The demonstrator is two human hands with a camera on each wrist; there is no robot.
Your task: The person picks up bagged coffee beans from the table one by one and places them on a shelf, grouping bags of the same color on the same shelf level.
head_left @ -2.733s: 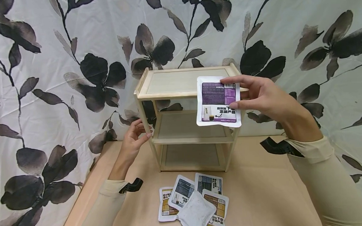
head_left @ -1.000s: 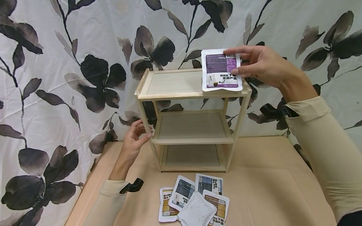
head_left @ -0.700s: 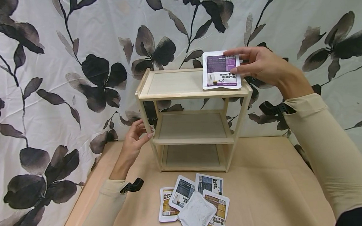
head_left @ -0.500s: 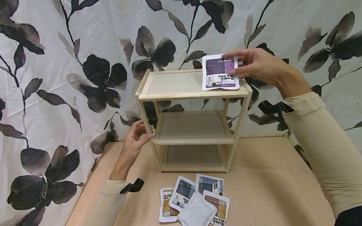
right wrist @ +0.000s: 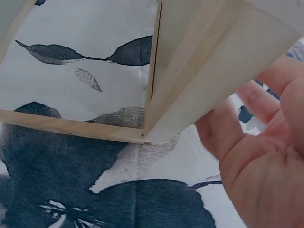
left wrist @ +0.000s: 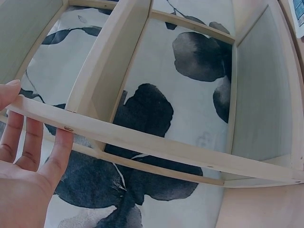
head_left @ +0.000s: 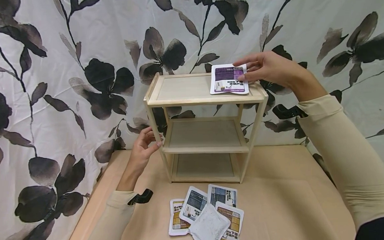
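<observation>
My right hand (head_left: 268, 69) holds a white and purple printed sachet (head_left: 227, 85) by its right side, the thumb on its printed front. The sachet leans back over the right part of the top board of a pale wooden three-tier shelf (head_left: 181, 89), its lower edge close to the board's front. In the right wrist view my fingers are beside the shelf's corner, and the sachet does not show clearly. Around the shelf's left front post (left wrist: 137, 137) my left hand (head_left: 143, 150) grips with thumb and fingers.
On the table (head_left: 277, 187) before the shelf lie several sachets in a loose heap: a yellow one (head_left: 178, 219), a blue-grey one (head_left: 195, 201), a dark blue one (head_left: 224, 194), a brown one (head_left: 230, 217) and a plain white one (head_left: 209, 225). A floral curtain (head_left: 106, 24) hangs behind.
The right hand has raised the purple sachet from in front of the shelf to over its top board, then moved slightly left and lowered it, tilting it back. The left hand stays on the post.
</observation>
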